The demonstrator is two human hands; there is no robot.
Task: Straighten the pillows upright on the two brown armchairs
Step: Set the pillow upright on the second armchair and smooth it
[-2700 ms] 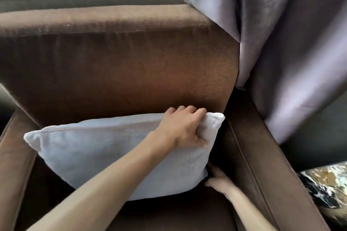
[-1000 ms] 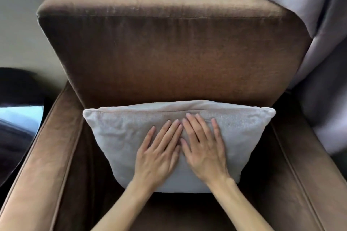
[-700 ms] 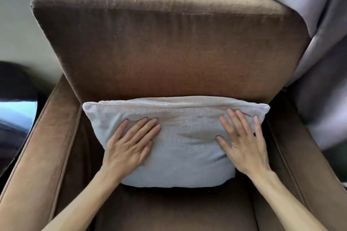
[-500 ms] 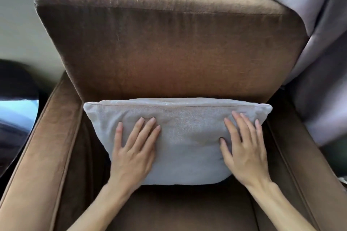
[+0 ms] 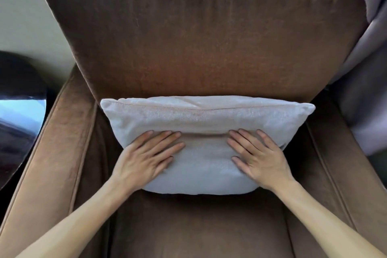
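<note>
A pale grey-white pillow (image 5: 206, 115) stands on the seat of a brown armchair (image 5: 199, 33), leaning against its backrest, top seam level. My left hand (image 5: 146, 157) lies flat on the pillow's lower left front, fingers spread and pointing right. My right hand (image 5: 259, 155) lies flat on its lower right front, fingers pointing left. Both palms press into the fabric, which dents between them. Neither hand grips anything. Only one armchair is in view.
A grey curtain (image 5: 368, 52) hangs at the right, draping over the chair's upper right corner and right armrest. A dark glossy round table (image 5: 18, 115) sits left of the left armrest (image 5: 52, 153). A pale wall is behind.
Both hands slid down and turned inward on the pillow's front, from spread near its sides to pressing its lower middle. The pillow stayed upright against the backrest.
</note>
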